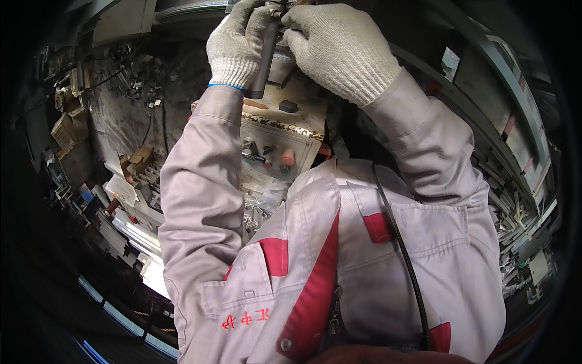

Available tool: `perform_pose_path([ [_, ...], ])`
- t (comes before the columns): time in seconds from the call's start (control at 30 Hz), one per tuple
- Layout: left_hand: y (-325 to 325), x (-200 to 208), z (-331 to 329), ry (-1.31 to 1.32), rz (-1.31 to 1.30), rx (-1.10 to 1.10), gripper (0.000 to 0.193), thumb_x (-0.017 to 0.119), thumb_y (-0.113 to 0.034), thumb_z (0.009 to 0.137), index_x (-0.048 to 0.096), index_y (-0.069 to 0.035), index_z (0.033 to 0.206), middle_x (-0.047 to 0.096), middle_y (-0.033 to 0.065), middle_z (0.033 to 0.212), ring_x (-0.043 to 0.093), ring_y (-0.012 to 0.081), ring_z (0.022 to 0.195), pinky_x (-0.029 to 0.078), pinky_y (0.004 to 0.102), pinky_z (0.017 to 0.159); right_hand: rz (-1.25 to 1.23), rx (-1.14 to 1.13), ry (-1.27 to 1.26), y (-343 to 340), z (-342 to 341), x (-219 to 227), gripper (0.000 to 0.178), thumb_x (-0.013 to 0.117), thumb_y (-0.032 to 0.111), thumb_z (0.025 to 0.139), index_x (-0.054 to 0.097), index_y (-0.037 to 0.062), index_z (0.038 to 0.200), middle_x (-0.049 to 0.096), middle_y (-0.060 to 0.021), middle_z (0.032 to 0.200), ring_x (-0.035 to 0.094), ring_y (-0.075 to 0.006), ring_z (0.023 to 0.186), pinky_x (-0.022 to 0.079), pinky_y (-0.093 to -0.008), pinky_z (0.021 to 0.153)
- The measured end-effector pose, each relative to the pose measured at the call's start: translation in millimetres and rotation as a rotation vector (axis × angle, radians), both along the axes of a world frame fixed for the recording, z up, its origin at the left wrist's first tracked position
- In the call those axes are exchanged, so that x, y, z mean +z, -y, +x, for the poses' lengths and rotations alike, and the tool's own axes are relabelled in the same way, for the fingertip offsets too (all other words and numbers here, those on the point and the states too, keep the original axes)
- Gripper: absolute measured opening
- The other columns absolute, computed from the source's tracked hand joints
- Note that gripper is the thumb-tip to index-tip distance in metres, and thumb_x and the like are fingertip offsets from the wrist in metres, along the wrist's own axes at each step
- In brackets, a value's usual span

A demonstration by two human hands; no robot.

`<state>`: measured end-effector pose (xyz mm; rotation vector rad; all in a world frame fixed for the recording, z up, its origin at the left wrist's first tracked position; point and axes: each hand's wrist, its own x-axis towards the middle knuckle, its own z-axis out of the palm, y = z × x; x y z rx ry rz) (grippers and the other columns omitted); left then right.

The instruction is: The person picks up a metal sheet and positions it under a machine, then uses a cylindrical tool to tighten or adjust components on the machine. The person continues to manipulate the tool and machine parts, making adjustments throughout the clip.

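Note:
Both hands are up at the top edge, in white knitted work gloves. My left hand (237, 47) is closed against a dark grey cylinder (264, 70), which hangs nearly upright with its lower end below the glove. A small shiny metal fitting (275, 11) sits at the cylinder's top, between the two hands. My right hand (339, 48) is closed beside that fitting, fingers curled toward it. What its fingertips hold is hidden. Below the hands stands a worn, cream-coloured machine housing (285, 115).
The housing's front carries a control panel (276, 151) with a red button (287, 158) and dark knobs. Metal offcuts (256, 215) lie beneath it. Cardboard boxes (66, 132) and scattered parts are at the left. A long metal beam (512, 79) and more strips (515, 233) lie to the right.

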<state>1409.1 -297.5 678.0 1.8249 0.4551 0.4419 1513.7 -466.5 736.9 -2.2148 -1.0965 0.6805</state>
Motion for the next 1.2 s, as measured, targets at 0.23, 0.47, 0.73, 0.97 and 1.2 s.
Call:
perform_pose_path([
  [0.23,22,0,0,-0.135,0.370,0.148,0.032,0.069,-0.015,0.109,0.074,-0.004,0.138,0.078,0.0158,0.130,0.075,0.0255,0.122,0.056,0.0356,0.108,0.175,-0.216,0.195,33,-29,-42,0.027,0.075,0.030,0.100,0.082,0.0148,0.123,0.083,-0.0104,0.107,0.080,-0.0273,0.087,0.064,-0.0368,0.079],
  [0.47,26,2,6,-0.040,0.441,0.163,0.031,0.067,-0.014,0.109,0.074,-0.007,0.139,0.078,0.0159,0.121,0.077,0.0266,0.111,0.059,0.0374,0.100,0.017,-0.124,0.294,38,-41,-44,0.017,0.077,0.028,0.096,0.081,0.0163,0.107,0.077,-0.0056,0.089,0.077,-0.0291,0.080,0.060,-0.0404,0.068],
  [0.73,25,6,3,-0.185,0.595,0.155,0.035,0.066,-0.024,0.111,0.071,-0.014,0.144,0.076,0.0173,0.111,0.076,0.0353,0.099,0.060,0.0430,0.091,-0.099,-0.056,0.343,29,-36,-30,0.017,0.075,0.027,0.098,0.078,0.0171,0.111,0.075,-0.0064,0.086,0.075,-0.0304,0.078,0.059,-0.0427,0.065],
  [0.97,31,14,5,-0.364,0.425,0.208,0.036,0.067,-0.021,0.110,0.070,-0.014,0.145,0.075,0.0150,0.110,0.076,0.0297,0.095,0.061,0.0412,0.087,-0.060,0.004,0.366,15,-26,-25,0.020,0.073,0.030,0.101,0.078,0.0179,0.116,0.076,-0.0078,0.088,0.076,-0.0310,0.077,0.060,-0.0435,0.065],
  [1.2,31,15,8,-0.291,0.287,0.223,0.038,0.067,-0.025,0.110,0.068,-0.012,0.146,0.078,0.0172,0.116,0.078,0.0268,0.101,0.061,0.0399,0.090,-0.108,0.025,0.416,27,-20,-28,0.022,0.070,0.035,0.105,0.080,0.0185,0.115,0.079,-0.0067,0.092,0.078,-0.0296,0.080,0.060,-0.0415,0.066],
])
